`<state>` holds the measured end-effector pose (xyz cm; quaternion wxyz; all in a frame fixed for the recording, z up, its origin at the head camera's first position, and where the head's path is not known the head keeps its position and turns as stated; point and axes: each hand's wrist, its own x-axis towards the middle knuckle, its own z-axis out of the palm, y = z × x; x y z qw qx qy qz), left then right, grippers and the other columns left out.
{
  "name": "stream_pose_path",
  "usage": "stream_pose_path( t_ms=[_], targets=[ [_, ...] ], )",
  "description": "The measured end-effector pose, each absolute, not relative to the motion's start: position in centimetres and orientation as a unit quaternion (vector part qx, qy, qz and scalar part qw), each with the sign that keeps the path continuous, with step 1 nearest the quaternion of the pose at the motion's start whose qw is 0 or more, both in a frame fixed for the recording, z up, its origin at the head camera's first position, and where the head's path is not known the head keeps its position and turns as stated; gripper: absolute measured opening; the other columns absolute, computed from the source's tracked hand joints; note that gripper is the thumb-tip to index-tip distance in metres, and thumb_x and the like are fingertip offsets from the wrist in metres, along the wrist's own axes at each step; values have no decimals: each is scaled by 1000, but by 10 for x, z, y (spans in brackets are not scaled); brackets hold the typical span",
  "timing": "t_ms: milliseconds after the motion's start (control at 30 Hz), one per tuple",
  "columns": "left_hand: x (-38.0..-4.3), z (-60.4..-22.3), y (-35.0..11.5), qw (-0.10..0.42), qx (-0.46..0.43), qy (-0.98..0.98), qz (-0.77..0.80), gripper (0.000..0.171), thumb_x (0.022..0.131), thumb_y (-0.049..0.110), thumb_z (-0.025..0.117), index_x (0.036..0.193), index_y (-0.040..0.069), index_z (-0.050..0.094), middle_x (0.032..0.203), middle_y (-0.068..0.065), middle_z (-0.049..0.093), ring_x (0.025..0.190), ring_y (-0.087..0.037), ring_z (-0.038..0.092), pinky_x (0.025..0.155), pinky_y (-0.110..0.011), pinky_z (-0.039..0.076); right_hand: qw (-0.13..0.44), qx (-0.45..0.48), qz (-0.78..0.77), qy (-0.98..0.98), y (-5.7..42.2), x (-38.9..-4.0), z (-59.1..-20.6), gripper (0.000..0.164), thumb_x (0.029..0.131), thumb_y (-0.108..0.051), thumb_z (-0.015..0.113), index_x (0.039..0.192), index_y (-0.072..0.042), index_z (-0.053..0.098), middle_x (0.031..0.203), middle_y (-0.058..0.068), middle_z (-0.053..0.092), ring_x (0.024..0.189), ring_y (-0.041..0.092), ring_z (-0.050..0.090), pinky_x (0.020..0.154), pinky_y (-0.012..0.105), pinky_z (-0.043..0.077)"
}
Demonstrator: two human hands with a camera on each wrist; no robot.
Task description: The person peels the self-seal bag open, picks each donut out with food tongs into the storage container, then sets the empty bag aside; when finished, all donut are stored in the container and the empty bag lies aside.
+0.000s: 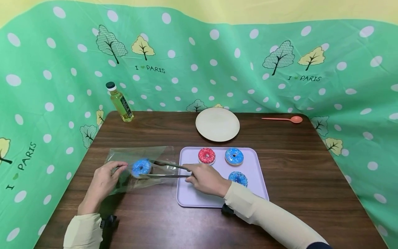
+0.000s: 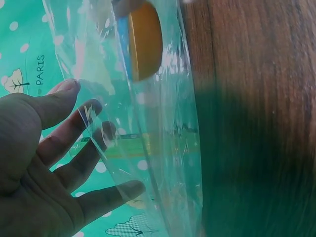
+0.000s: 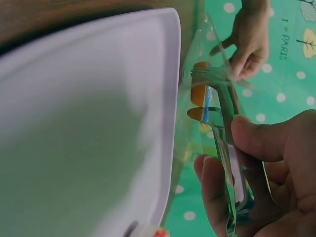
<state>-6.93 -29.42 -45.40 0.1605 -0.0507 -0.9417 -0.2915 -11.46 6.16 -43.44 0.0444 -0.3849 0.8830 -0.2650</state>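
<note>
My left hand [image 1: 104, 180] pinches the rim of a clear plastic bag [image 1: 163, 152] between thumb and fingertips; in the left wrist view its other fingers spread against the film. A blue-iced donut [image 1: 141, 167] with a brown base lies within the outline of the bag. My right hand [image 1: 205, 178] grips metal tongs [image 1: 174, 176], their two arms reaching left to either side of this donut. Below the right forearm is a lilac tray [image 1: 199, 199] with a red donut [image 1: 206, 156], a blue donut [image 1: 234, 156] and a speckled blue donut [image 1: 238, 178], the last partly covered by the sleeve.
Behind the tray lies a round cream plate [image 1: 217, 124]. A bottle of yellow liquid [image 1: 122, 103] with a dark cap stands at the back left corner. An orange-red spoon [image 1: 296, 119] lies at the back right. Green dotted cloth surrounds the wooden table [image 1: 298, 173].
</note>
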Motion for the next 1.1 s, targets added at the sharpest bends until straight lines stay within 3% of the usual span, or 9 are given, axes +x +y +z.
stream_pose_path(
  t_ms=[200,467,833,1100],
  targets=[
    [-70,-453,-296,166,-60,-941,-289,10,94,5,71,102,3,76,100,-14,72,93,-37,69,78,-55,54,34,-358,-281,890,82,-109,-429,40,93,-16,74,131,-5,65,93,0,72,75,6,62,69,31,54],
    [-71,-450,-297,167,-64,-942,-283,9,93,4,71,102,3,75,100,-13,72,93,-36,69,78,-54,53,23,-338,-289,895,113,-99,-419,44,92,-16,76,132,-3,64,95,2,72,80,8,64,69,29,53],
    [-69,-450,-298,156,-60,-944,-285,10,94,5,70,102,3,75,101,-14,72,94,-37,68,78,-55,54,30,-300,-279,912,155,-80,-413,42,91,-17,77,130,-5,67,89,-8,70,77,1,60,65,25,52],
    [-68,-451,-299,160,-61,-944,-282,9,93,4,71,101,3,76,100,-14,72,93,-37,69,76,-55,54,48,-262,-283,921,183,-66,-404,42,90,-17,78,130,-8,67,83,-14,60,63,2,47,51,22,42]
  ],
)
